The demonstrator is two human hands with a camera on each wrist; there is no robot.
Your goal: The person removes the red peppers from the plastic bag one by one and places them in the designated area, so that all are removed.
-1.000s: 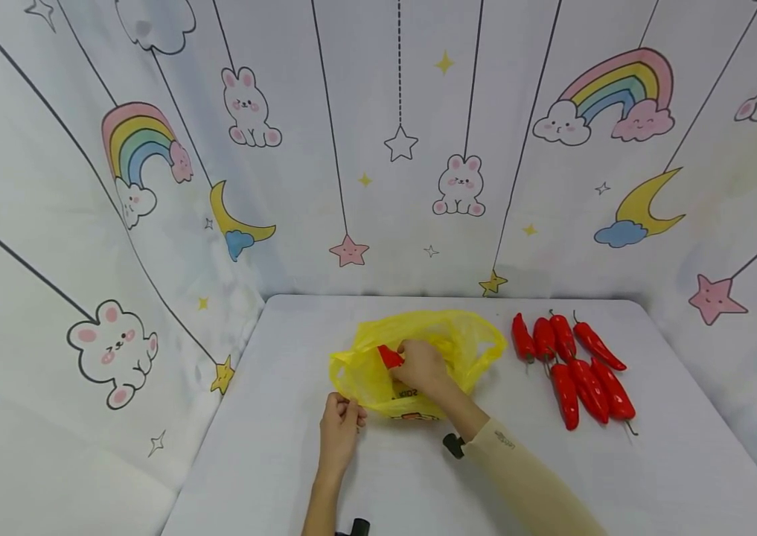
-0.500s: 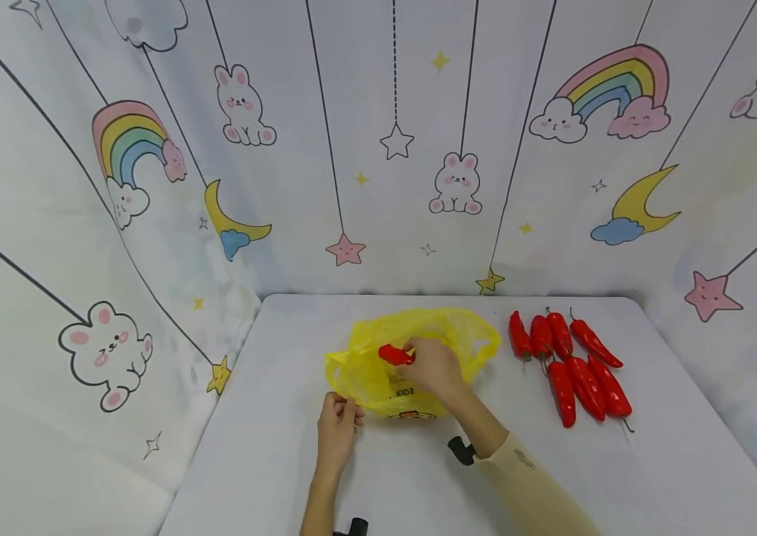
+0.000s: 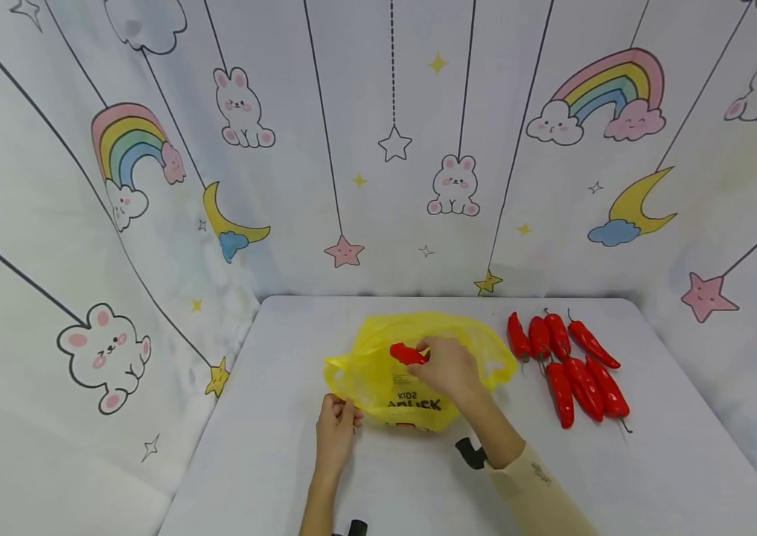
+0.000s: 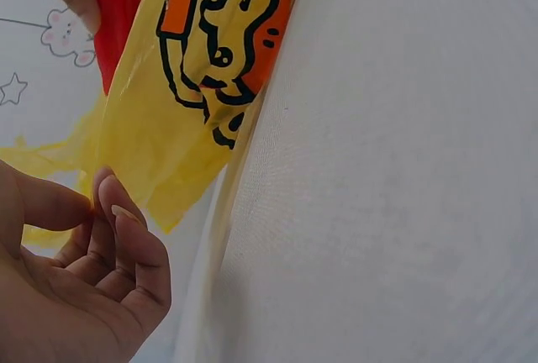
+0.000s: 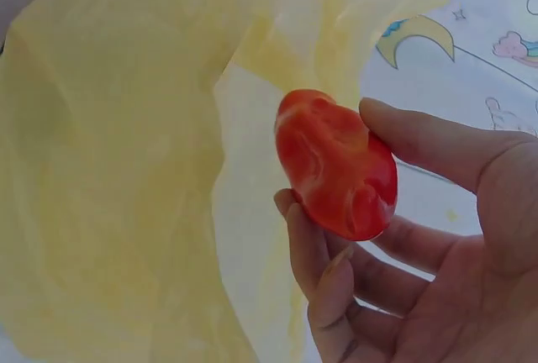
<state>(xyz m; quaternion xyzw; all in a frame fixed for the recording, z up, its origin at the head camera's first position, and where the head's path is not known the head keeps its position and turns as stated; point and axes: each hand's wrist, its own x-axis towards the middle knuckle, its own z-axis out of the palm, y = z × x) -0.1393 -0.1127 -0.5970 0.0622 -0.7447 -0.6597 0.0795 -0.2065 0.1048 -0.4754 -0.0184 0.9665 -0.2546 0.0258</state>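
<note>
A yellow plastic bag (image 3: pixel 378 394) with dark print lies opened out on the white table. My left hand (image 3: pixel 336 432) pinches its near left edge between thumb and fingertips, as the left wrist view shows with the bag (image 4: pixel 139 149) stretching away from the hand (image 4: pixel 92 270). Over the bag's opening, my right hand (image 3: pixel 448 367) grips a red chili pepper (image 3: pixel 408 353). In the right wrist view the pepper (image 5: pixel 336 165) sits between thumb and fingers, apart from the yellow film beside it. Whatever lies inside the bag is hidden.
Several red chili peppers (image 3: pixel 582 383) lie in a loose group on the table's right side. A white cloth backdrop (image 3: pixel 378 186) with rabbits, stars and rainbows stands behind the table (image 3: pixel 271 447).
My right hand has drawn back slightly toward the right and up out of the bag, with the pepper still held. The bag's near side now spreads lower, showing more print. My left hand stays put.
</note>
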